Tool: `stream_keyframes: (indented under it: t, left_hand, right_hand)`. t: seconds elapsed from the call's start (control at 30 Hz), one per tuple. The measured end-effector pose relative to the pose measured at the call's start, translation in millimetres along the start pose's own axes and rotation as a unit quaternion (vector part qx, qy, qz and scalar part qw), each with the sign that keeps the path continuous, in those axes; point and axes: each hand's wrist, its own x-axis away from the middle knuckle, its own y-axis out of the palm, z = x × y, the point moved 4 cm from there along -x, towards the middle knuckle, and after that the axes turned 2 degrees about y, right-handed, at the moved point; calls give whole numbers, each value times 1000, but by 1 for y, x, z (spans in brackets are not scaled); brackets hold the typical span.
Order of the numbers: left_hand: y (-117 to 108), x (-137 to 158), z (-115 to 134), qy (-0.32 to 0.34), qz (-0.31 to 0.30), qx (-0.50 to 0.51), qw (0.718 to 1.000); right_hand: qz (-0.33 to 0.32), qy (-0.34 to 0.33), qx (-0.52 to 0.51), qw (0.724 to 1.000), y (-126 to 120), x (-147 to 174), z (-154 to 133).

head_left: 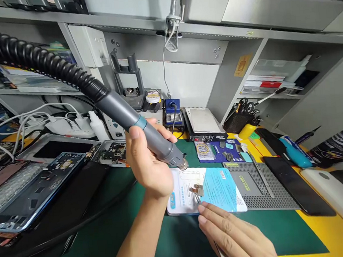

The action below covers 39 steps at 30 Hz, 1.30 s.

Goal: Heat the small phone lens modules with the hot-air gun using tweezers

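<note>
My left hand (146, 162) is wrapped round the grey handle of a hot air gun (157, 139), its metal nozzle pointing down to the right. A ribbed black hose (44, 63) runs from the handle to the upper left. Below the nozzle lies a blue and white printed card (220, 188). A small copper-coloured flex cable part (197, 189) is on that card, apart from the nozzle. My right hand (233, 234) is closed on metal tweezers (197, 199), whose tips reach the small part; whether they grip it I cannot tell.
Opened phones (36, 190) lie on the left of the green mat (180, 238). A perforated grey plate (276, 193) and a black phone (297, 186) lie right. Behind are a heating plate (205, 120), a soldering iron stand (173, 114) and a white bottle (98, 126).
</note>
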Motion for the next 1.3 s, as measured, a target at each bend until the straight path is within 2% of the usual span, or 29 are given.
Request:
stream_keyframes:
  t: [0.13, 0.27, 0.37, 0.43, 0.5, 0.53, 0.6, 0.63, 0.67, 0.7, 0.73, 0.77, 0.9, 1.0, 1.17, 1.23, 1.3]
  left_hand:
    - [1, 1, 0, -11, 14, 17, 1000]
    - [1, 1, 2, -6, 16, 18, 1000]
    - [0, 0, 3, -3, 19, 18, 1000]
    - [-1, -1, 4, -2, 21, 24, 999]
    - [-1, -2, 4, -2, 21, 27, 999]
    - [-1, -2, 3, -2, 20, 28, 999]
    - [-2, -2, 3, -5, 15, 28, 999]
    - [-2, -1, 2, -7, 12, 27, 1000]
    - [-2, -1, 2, -10, 10, 25, 1000]
    - [-2, -1, 2, -12, 10, 23, 1000]
    - [-1, -1, 2, -14, 10, 21, 1000]
    - [-1, -1, 2, -15, 11, 20, 1000]
    - [2, 1, 3, -23, 17, 19, 999]
    - [3, 3, 3, -40, 4, 23, 999]
    - [5, 7, 2, -74, -39, 28, 996]
    - [6, 7, 1, -83, -44, 28, 995]
    - [10, 8, -2, -93, -45, 23, 994]
  right_hand:
    - [18, 14, -7, 1000, 16, 4, 3]
    - [30, 21, -30, 999, 20, 1, 1]
    - [116, 65, -55, 990, 14, 2, -1]
    - [198, 149, -87, 965, 8, 4, 3]
    - [254, 292, -140, 911, 4, 7, 14]
    - [268, 376, -178, 869, 5, 10, 22]
    - [267, 523, -289, 756, 10, 14, 37]
    - [275, 561, -352, 697, 13, 14, 43]
    - [279, 577, -409, 649, 15, 13, 48]
    - [281, 586, -440, 620, 17, 12, 53]
    - [281, 589, -455, 605, 17, 11, 57]
    - [278, 590, -461, 601, 17, 11, 61]
    - [261, 594, -445, 618, 7, 16, 73]
    - [230, 578, -431, 654, -9, 12, 82]
    - [71, 508, -426, 745, -24, -13, 104]
    - [21, 473, -452, 756, -22, -21, 112]
    - [-6, 451, -478, 754, -18, -25, 118]
